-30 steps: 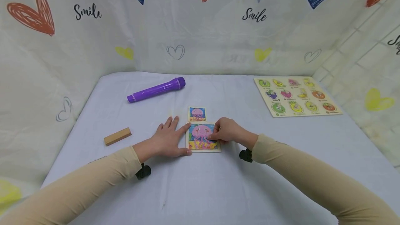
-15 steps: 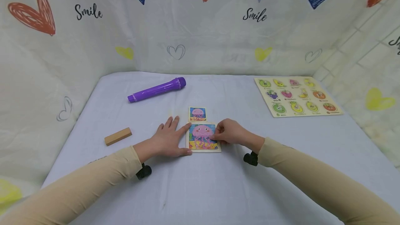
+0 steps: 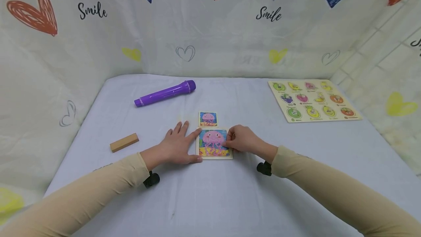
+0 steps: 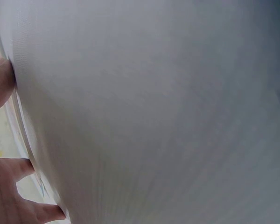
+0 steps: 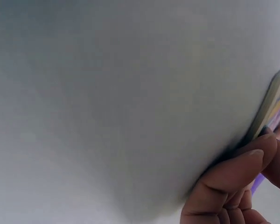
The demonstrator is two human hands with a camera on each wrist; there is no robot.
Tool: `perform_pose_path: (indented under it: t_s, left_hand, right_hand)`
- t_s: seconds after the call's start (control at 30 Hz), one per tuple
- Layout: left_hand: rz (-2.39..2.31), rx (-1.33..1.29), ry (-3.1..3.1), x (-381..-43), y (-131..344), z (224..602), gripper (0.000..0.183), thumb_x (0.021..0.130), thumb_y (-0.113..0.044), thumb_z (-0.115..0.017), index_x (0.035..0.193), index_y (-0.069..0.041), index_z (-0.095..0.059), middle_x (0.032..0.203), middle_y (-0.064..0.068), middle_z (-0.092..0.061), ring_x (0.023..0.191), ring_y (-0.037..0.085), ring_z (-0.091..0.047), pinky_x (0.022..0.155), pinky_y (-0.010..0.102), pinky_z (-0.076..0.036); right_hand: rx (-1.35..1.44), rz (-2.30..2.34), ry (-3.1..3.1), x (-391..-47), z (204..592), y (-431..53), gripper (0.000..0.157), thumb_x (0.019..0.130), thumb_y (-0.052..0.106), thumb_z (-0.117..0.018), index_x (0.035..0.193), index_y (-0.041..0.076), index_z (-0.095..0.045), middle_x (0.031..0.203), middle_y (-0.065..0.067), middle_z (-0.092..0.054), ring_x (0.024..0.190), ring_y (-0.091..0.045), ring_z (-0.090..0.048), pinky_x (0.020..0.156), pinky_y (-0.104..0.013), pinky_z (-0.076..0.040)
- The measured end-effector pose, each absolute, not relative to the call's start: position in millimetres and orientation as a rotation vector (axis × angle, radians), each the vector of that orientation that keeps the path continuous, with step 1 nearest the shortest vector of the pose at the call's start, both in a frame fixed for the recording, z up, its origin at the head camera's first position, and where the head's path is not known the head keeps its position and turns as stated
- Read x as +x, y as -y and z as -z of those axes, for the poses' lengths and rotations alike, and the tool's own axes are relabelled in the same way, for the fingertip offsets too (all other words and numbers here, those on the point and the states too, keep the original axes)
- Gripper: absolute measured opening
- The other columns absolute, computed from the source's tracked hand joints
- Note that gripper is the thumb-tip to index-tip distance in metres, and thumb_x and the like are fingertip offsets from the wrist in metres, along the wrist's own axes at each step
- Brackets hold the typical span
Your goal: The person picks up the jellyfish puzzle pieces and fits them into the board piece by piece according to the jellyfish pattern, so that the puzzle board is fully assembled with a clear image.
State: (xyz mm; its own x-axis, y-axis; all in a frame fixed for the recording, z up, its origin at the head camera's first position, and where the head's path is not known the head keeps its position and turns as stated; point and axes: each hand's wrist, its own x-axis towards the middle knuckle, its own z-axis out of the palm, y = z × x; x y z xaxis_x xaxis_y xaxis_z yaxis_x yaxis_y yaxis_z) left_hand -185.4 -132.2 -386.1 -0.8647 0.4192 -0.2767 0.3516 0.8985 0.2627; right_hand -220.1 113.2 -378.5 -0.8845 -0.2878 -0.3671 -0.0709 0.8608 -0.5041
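Note:
A square jellyfish puzzle (image 3: 213, 142) with a pale wooden border lies flat on the cloth. Right above it is a smaller jellyfish picture card (image 3: 208, 119). My left hand (image 3: 177, 146) lies spread at the puzzle's left side, its index fingertip and thumb tip over the border. At the right side, my right hand (image 3: 244, 140) pinches the edge with its thumb on the picture and the other fingers curled beside it. The right wrist view shows the puzzle's edge (image 5: 270, 102) just beyond those curled fingers. Mostly cloth fills the left wrist view, with left fingers (image 4: 19, 169) at its edge.
A purple toy microphone (image 3: 165, 93) lies at the back left. Nearer, a small wooden block (image 3: 124, 142) rests left of the left hand. A fruit puzzle board (image 3: 314, 101) is at the back right. White cloth (image 3: 197, 200) covers the table, and a heart-print curtain hangs behind.
My right hand and wrist have shifted slightly to the right, the thumb drawing back from the jellyfish's tentacles toward the puzzle's right edge. The left hand stays in place.

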Motion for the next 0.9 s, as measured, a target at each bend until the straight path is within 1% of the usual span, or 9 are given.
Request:
perform_pose_path:
  t_s: [0.23,0.43,0.67,0.9]
  left_hand:
    - [-0.296,0.563,-2.730,-185.7,132.5,386.1,0.095,0.090,-0.062,-0.066,0.165,-0.022,-0.024,0.170,0.028,-0.008,0.157,0.050,-0.008,0.120,0.070,-0.019]
    - [-0.305,0.565,-2.728,-185.2,132.3,386.0,0.095,0.090,-0.062,-0.067,0.164,-0.021,-0.024,0.169,0.028,-0.008,0.156,0.050,-0.008,0.120,0.070,-0.019]
    - [-0.316,0.573,-2.725,-185.5,130.7,383.1,0.095,0.090,-0.061,-0.067,0.164,-0.020,-0.024,0.169,0.029,-0.008,0.156,0.051,-0.008,0.119,0.071,-0.019]
    - [-0.327,0.554,-2.719,-185.8,131.1,386.2,0.096,0.089,-0.061,-0.068,0.164,-0.021,-0.024,0.169,0.028,-0.009,0.156,0.051,-0.008,0.119,0.071,-0.019]
  right_hand:
    - [-0.346,0.663,-2.627,-214.5,379.9,-112.2,0.030,0.088,0.033,-0.081,0.081,0.010,-0.063,0.068,0.000,-0.056,0.068,-0.014,-0.050,0.060,-0.025,-0.037]
    - [-0.368,0.659,-2.631,-213.9,381.3,-112.4,0.034,0.084,0.034,-0.085,0.080,0.011,-0.061,0.069,0.000,-0.055,0.069,-0.014,-0.050,0.060,-0.026,-0.036]
    - [-0.383,0.656,-2.629,-212.3,376.6,-112.0,0.033,0.085,0.032,-0.085,0.080,0.010,-0.060,0.066,0.002,-0.052,0.066,-0.013,-0.048,0.059,-0.025,-0.035]
    - [-0.353,0.639,-2.593,-211.3,373.8,-108.5,0.031,0.087,0.031,-0.083,0.082,0.010,-0.061,0.070,0.001,-0.053,0.068,-0.014,-0.049,0.061,-0.025,-0.035]
